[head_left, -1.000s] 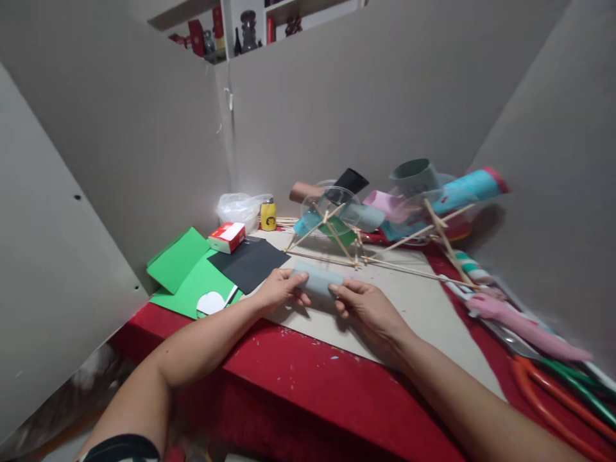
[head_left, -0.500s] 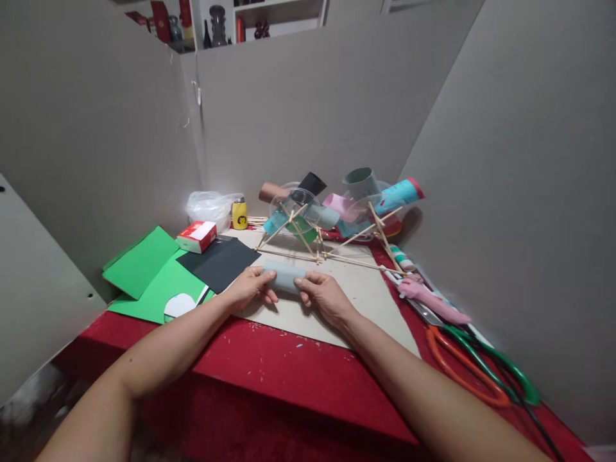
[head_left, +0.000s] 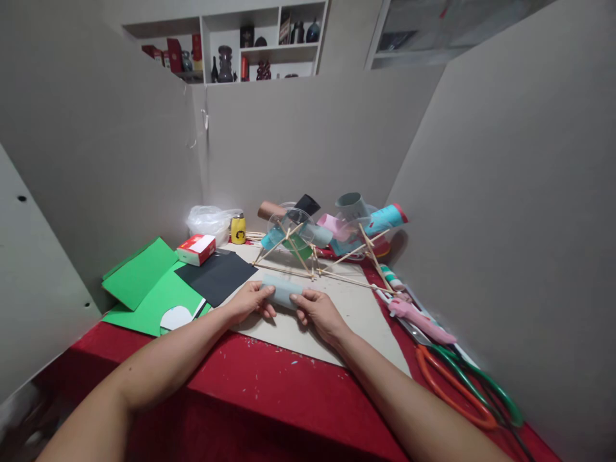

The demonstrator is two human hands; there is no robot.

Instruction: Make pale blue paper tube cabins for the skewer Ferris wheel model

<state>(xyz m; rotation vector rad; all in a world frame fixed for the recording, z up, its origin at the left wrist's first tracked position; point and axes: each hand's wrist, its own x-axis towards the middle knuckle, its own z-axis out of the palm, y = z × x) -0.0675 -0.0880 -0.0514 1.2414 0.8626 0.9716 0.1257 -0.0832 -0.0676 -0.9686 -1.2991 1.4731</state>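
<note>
A pale blue-grey paper tube (head_left: 282, 290) lies level between my two hands, above a beige board (head_left: 332, 333). My left hand (head_left: 253, 300) pinches its left end, thumb on top. The right end is gripped by my right hand (head_left: 317, 308), also with the thumb on top. Just behind stands a wheel model of wooden sticks (head_left: 289, 236) with clear plastic discs and several coloured paper tubes around them. A second wheel (head_left: 353, 224) of the same kind is to its right.
Black paper (head_left: 216, 276), green sheets (head_left: 139, 273) and a red-and-white box (head_left: 196, 249) lie on the left. A yellow jar (head_left: 238, 229) and plastic bag (head_left: 209, 222) stand behind. To the right are a pink glue gun (head_left: 423, 319) and orange-and-green-handled scissors (head_left: 462, 388). Grey panels enclose the red-covered table (head_left: 269, 385).
The camera view has tilted up, so more of the back shelf shows. Both hands keep their hold on the paper tube, with little other movement.
</note>
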